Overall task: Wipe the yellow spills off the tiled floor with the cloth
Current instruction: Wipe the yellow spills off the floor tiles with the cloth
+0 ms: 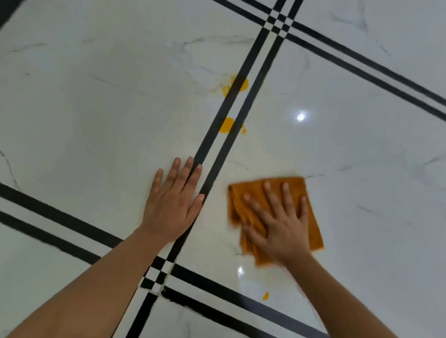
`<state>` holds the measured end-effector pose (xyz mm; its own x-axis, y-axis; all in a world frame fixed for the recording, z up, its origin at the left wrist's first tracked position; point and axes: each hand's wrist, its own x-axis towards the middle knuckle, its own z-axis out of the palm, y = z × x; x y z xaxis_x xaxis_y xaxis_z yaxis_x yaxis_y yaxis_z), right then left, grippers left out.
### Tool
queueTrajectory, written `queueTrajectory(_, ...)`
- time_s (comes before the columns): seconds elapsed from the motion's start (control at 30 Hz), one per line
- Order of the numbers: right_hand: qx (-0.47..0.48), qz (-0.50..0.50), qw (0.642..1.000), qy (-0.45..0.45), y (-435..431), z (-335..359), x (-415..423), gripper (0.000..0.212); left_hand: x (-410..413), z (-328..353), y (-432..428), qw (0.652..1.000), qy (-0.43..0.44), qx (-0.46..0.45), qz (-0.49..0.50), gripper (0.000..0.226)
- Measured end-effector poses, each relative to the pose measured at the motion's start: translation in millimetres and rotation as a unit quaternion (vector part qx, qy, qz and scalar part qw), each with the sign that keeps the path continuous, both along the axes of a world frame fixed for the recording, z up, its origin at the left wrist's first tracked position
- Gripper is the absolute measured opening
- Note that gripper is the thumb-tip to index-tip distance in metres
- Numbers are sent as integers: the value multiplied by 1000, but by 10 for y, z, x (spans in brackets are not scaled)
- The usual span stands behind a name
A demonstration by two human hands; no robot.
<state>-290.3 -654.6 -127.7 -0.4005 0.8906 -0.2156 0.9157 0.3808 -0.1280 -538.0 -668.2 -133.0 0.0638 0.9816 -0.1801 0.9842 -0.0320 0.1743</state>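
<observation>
A white marble-look tiled floor (88, 105) is seen from above, crossed by paired black stripes (219, 147). Two bare forearms are stretched forward from the bottom of the view.

The left hand (173, 205) is laid flat on the floor, fingers straight and close together, nothing held. Its fingertips and thumb are set against the stripe pair that runs away from the person; it appears to be used as a prop.

The right hand (278, 226) is spread open, palm down, fingers straight and splayed, pressed onto an orange cloth (314, 234). The cloth is not gripped, only pinned flat to the floor under the palm. It lies to the right of the stripes, and its left and near edges are rumpled and blurred.

Three yellow marks are visible. A round yellow spill (226, 125) lies ahead of the cloth and slightly to its left, on the stripe pair. A second, smeared spill (239, 84) lies further along the same stripes. Both are lined up along the stripe's length, so a forward push angled a little left is judged to be what the next stroke calls for. A small yellow drop (265, 295) lies behind the cloth, nearer the person, just above the crossing stripes.

The left hand's fingertips are about as near the round spill as the cloth is, but the cloth is borne only by the right hand.
</observation>
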Motion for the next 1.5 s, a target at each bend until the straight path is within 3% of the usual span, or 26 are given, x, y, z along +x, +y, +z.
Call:
queueTrajectory(0.07, -6, -131, 991, 1, 414, -20, -258, 63, 12, -3, -70, 1000, 1, 1, -7, 59)
queueTrajectory(0.13, -24, -162, 987, 3, 396, -5, -484, 66, 66, -6, -97, 1000, -6, 4, -9, 59)
queueTrajectory(0.27, -25, 7, 1000, -5, -806, 85, -84, 65, 110, -9, -130, 999, -24, 5, -26, 60)
queueTrajectory(0.33, -16, 17, 1000, -9, -897, 57, 313, 62, 104, 6, -148, 999, -17, 11, -49, 61)
queueTrajectory(0.5, -1, -218, 976, -19, 105, -25, -12, 66, 193, -40, -216, 998, -14, 14, -60, 60)
queueTrajectory(0.57, 2, -165, 986, -5, -119, -28, -195, 67, 262, -44, -222, 1000, -19, 7, -24, 60)
queueTrajectory(0.63, -3, -53, 999, -6, -603, -22, 0, 64, 305, -32, -227, 1000, -23, -1, -4, 61)
queueTrajectory(0.7, -3, -41, 999, -11, -751, 19, 359, 60, 287, 0, -214, 1000, -19, 0, -4, 61)
queueTrajectory(0.77, 9, -143, 990, -16, -394, -6, 465, 61, 247, 11, -193, 1000, -23, 2, 8, 62)
queueTrajectory(0.87, -22, -298, 954, 4, 235, -3, -59, 67, 255, -3, -150, 999, -20, 0, 26, 64)
queueTrajectory(0.9, -21, -280, 960, 14, 270, -4, -255, 68, 271, -2, -121, 999, -17, 2, 32, 65)
queueTrajectory(0.97, -27, -134, 991, 11, 66, -12, -435, 68, 257, 2, -36, 999, -11, 7, 45, 66)
queueTrajectory(1.03, -32, 4, 999, 2, -210, 24, -203, 64, 229, 22, 32, 999, -3, 0, 49, 67)
queueTrajectory(1.07, -36, 20, 999, 4, -179, 38, -77, 63, 209, 40, 57, 999, 3, 0, 52, 68)
queueTrajectory(1.23, -29, -148, 988, 12, 875, -33, -467, 66, 138, 53, 227, 998, 19, 3, 68, 70)
queueTrajectory(1.4, -44, -30, 998, 32, 1095, 4, -640, 68, 121, 148, 349, 995, 23, 5, 98, 76)
queueTrajectory(1.5, -54, -72, 988, 127, 1143, 113, -401, 63, 278, 284, 397, 992, 9, 7, 128, 77)
